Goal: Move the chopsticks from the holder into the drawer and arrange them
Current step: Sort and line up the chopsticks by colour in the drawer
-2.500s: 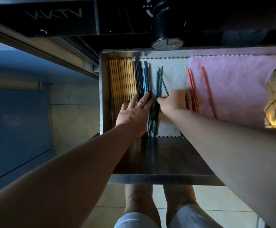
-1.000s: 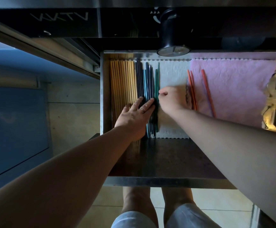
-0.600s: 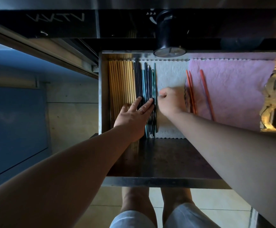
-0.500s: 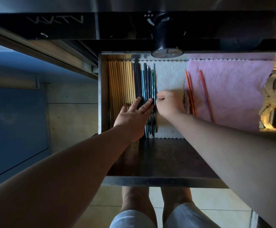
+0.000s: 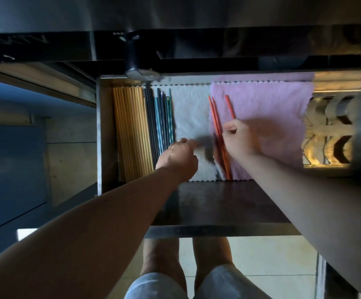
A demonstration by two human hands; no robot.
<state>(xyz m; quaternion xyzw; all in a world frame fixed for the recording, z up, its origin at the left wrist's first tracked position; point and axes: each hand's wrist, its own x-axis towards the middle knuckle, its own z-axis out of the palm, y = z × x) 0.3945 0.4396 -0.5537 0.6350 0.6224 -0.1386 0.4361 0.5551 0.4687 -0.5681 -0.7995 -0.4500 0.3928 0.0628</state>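
orange chopsticks point(image 5: 218, 134) lie lengthwise in the drawer point(image 5: 102, 134), between both hands, touching the right hand point(image 5: 239, 140), which is loosely curled, grip blurred; left hand point(image 5: 178, 160) loosely curled, empty, a little farther off.

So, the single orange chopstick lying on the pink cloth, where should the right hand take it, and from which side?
Take the single orange chopstick at its bare far half, coming from above. It lies flat on the pink cloth, apart from the orange pair, so a pinch grip across its thin shaft probably fits. The right hand covers its near part.
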